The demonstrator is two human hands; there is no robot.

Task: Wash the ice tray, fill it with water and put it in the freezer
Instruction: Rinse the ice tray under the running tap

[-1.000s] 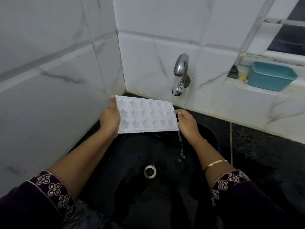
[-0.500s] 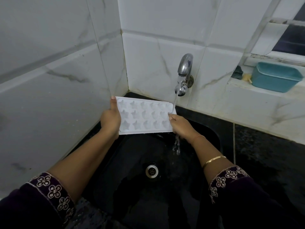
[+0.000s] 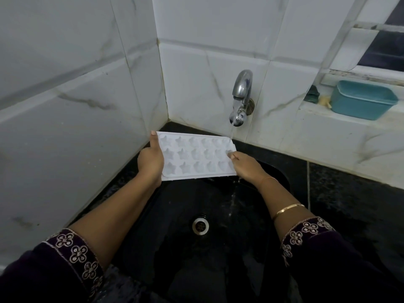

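A person holds a white plastic ice tray [image 3: 196, 158] over a black sink [image 3: 166, 226], its right end under a thin stream of water [image 3: 231, 132] from a chrome wall tap [image 3: 241, 99] at the tray's 1 o'clock. The left hand [image 3: 150, 160] grips the 9 o'clock short edge, thumb laid along the rim on top, the other fingers hidden beneath. The right hand [image 3: 244, 166] pinches the 3 o'clock end, thumb on the wet top face, and water runs off below it toward the drain [image 3: 200, 225] at 6 o'clock.

The tray is clear of the basin, cells facing up. Its three rows of star and rounded moulds look thin-walled and glossy. Empty, it should be light and a little flexible. Wet, it is likely slippery, and once filled it would probably sag or spill if held at one end, so both short edges seem the safest hold.

White marbled tiles line the corner. A teal tub [image 3: 363, 99] sits on the ledge at 2 o'clock, above a dark speckled worktop [image 3: 349, 204].
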